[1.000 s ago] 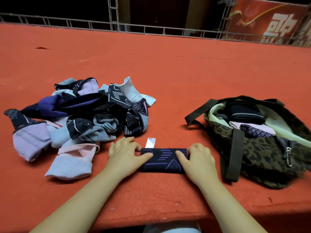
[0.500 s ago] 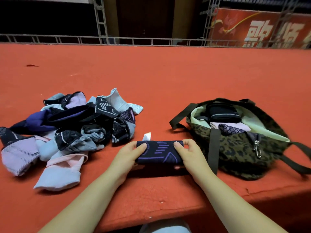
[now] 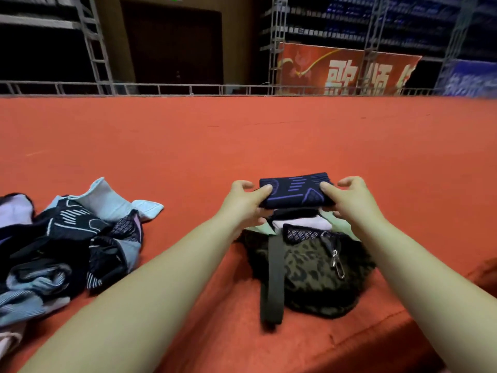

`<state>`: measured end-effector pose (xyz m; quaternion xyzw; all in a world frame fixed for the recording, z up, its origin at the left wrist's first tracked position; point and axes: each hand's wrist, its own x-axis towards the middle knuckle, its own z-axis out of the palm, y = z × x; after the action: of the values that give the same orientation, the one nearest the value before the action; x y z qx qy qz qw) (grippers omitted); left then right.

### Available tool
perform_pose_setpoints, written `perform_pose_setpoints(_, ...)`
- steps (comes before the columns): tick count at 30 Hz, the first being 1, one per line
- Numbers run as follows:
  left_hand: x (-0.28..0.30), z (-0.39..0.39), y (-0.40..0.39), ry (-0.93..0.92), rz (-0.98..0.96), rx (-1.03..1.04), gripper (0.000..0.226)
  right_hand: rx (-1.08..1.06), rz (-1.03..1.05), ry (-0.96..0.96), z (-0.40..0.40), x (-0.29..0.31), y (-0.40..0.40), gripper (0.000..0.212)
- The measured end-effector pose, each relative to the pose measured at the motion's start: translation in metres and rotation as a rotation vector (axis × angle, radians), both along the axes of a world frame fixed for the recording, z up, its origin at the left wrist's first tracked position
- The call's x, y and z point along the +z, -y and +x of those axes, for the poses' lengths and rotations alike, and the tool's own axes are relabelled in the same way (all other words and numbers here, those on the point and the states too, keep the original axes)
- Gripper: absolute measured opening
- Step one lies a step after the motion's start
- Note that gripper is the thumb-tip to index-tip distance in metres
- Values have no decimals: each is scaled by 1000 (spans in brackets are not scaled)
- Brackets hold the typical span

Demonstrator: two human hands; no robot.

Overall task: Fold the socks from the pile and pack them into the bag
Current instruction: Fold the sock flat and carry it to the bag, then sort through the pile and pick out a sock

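While above bag (image 3: 309,267), hands pinch folded sock (image 3: 294,190) ends.

Red banner (image 3: 347,70) behind metal railing (image 3: 188,88), orange-red carpet (image 3: 242,141)

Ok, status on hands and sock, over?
Left hand and right hand grip folded sock by its ends. Above open bag. Nothing blocking.

I am stretching both bare forearms forward, wrists nearly level with each other. My left hand (image 3: 243,204) is pinching the left end of a folded dark sock (image 3: 294,190), thumb on top and fingers (image 3: 242,184) curled behind. My right hand (image 3: 349,201) is gripping the opposite end likewise.
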<state>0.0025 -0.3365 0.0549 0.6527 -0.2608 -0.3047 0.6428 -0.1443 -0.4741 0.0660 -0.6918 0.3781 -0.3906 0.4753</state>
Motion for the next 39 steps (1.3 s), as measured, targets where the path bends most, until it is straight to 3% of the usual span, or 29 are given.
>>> perform_pose_setpoints(4, -26, -3, 39, 43, 83, 43, 40, -20, -48, -188, -6, -25, 35, 27)
perform_pose_setpoints(9, -65, -8, 46, 153, 357, -33, 28, -50, -73, -548, -6, -73, 49, 40)
perform_pose_setpoints(13, -71, -7, 43, 200, 397, -41, 51, -73, -58, -526, -5, -72, 50, 45)
perform_pose_setpoints(16, -55, -4, 29, 326, 408, -30, 36, -99, -142, -536, -9, -56, 37, 60)
perform_pose_setpoints(20, -33, 8, -16, 398, 325, 14, 23, -138, -370, -474, -3, -30, 8, 58)
perform_pose_setpoints(23, -26, 22, -65, 294, 292, 17, 16, 2, -427, -416, 16, -16, -35, 53)
perform_pose_setpoints(29, -15, 47, -174, 305, 391, 110, 16, 369, -346, -333, 81, -20, -138, 49)
perform_pose_setpoints(35, 7, 69, -279, 521, 470, 292, 14, 615, -300, -371, 126, -41, -217, 36)
perform_pose_setpoints(39, 8, 92, -316, 832, 490, 503, 15, 689, -232, -293, 144, -48, -249, 27)
